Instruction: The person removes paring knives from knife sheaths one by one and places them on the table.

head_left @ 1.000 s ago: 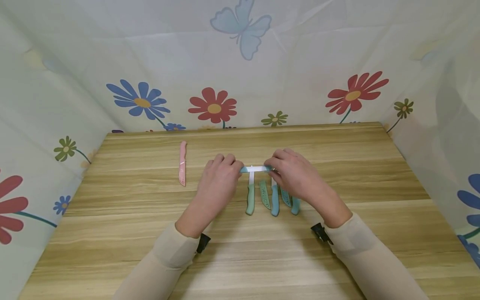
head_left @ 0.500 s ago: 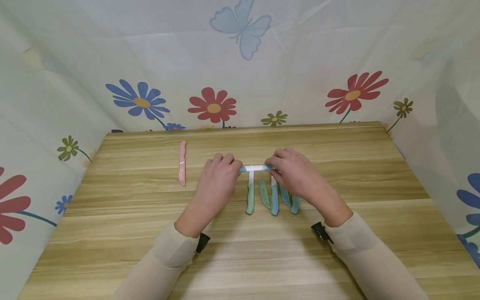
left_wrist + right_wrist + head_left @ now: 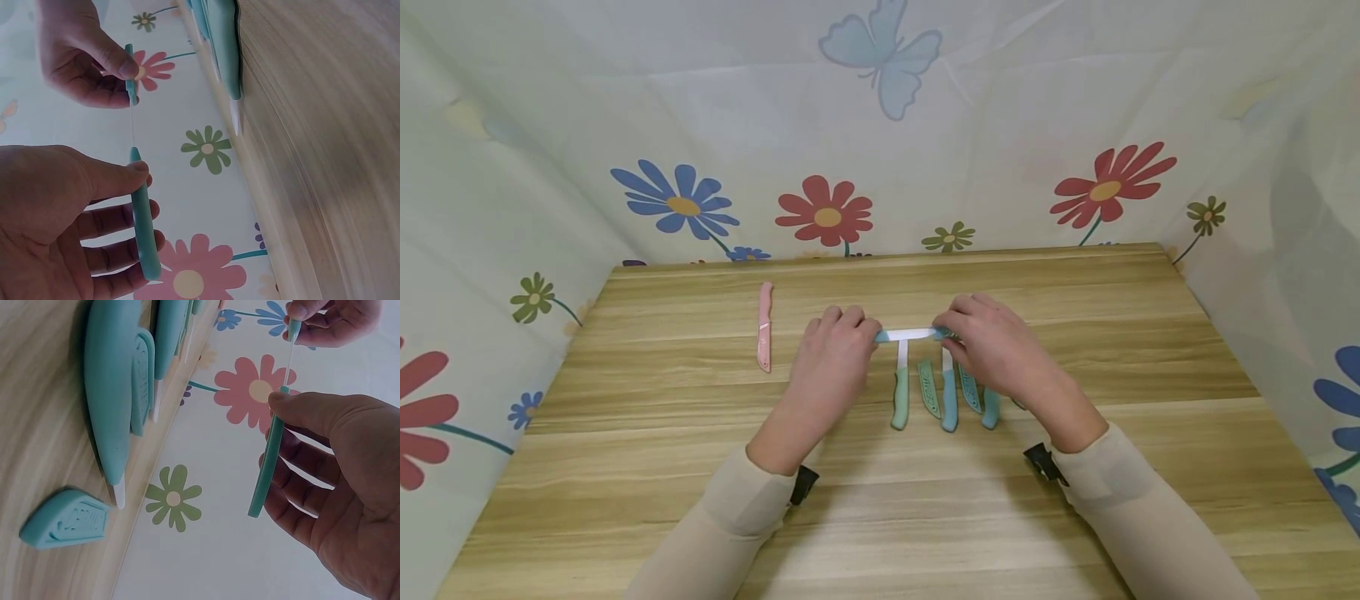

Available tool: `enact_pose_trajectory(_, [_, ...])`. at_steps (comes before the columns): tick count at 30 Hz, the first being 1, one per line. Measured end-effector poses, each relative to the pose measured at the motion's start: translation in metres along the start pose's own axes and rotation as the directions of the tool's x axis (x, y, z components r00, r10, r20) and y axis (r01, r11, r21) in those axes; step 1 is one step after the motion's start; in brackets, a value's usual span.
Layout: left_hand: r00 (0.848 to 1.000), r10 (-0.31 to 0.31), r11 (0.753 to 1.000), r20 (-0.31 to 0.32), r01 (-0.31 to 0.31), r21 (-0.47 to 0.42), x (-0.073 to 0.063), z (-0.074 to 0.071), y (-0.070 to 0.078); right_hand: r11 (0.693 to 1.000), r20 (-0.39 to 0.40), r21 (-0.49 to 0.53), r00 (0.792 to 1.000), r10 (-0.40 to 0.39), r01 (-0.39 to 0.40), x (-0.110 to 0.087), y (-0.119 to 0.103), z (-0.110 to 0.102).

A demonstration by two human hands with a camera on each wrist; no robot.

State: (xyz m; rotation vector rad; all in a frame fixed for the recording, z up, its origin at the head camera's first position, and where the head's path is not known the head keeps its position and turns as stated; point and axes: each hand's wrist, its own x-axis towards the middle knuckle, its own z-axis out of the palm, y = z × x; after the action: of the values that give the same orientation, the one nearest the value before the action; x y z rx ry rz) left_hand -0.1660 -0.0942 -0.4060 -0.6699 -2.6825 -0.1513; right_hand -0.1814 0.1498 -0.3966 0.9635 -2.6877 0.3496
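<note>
Raised over the table, a knife with a white blade (image 3: pixel 910 334) lies crosswise between the two hands. The left hand (image 3: pixel 835 354) grips its teal handle (image 3: pixel 144 231), thumb on one side and fingers behind. The right hand (image 3: pixel 1000 346) pinches a teal blade sheath (image 3: pixel 269 459), with the blade's tip end at the sheath's mouth and most of the blade bare. Below them lie a green knife (image 3: pixel 900 402), a green sheath (image 3: pixel 929 389), a blue knife (image 3: pixel 950 402), a blue sheath (image 3: pixel 970 392) and another blue knife (image 3: pixel 991 410), partly hidden by the right hand.
A pink knife (image 3: pixel 764 304) in its pink sheath lies apart at the left on the wooden table (image 3: pixel 662 400). Another loose sheath (image 3: pixel 65 519) shows in the right wrist view. Flower-printed cloth (image 3: pixel 1000 125) encloses the table's back and sides.
The hands have drawn slightly apart, the left one leftward and the right one a little rightward. More of the white blade shows between handle and sheath. The things on the table have not moved.
</note>
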Motion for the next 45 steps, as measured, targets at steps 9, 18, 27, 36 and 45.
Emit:
enact_pose_trajectory(9, [0.999, -0.026, 1.000, 0.022, 0.026, -0.016, 0.000, 0.000, -0.002, 1.000, -0.004, -0.005, 1.000, 0.018, -0.018, 0.000, 0.001, -0.001])
enact_pose_trajectory(18, [0.998, -0.056, 0.998, 0.014, 0.057, -0.034, 0.001, 0.001, -0.005, 0.999, 0.004, 0.012, 0.999, 0.049, -0.049, -0.002, 0.004, -0.002])
enact_pose_trajectory(27, [0.996, -0.090, 0.994, 0.029, 0.092, -0.065, 0.001, -0.001, -0.007, 0.997, 0.005, 0.025, 0.998, 0.067, -0.067, -0.003, 0.005, -0.003])
enact_pose_trajectory(36, [0.986, -0.150, 0.983, 0.072, 0.157, -0.095, -0.001, 0.000, -0.011, 0.995, 0.059, 0.024, 0.994, 0.095, -0.097, 0.004, -0.001, -0.006])
enact_pose_trajectory(45, [0.973, -0.194, 0.972, 0.125, 0.208, -0.108, -0.001, -0.002, -0.014, 0.982, 0.181, 0.072, 0.971, 0.160, -0.175, 0.014, -0.006, -0.007])
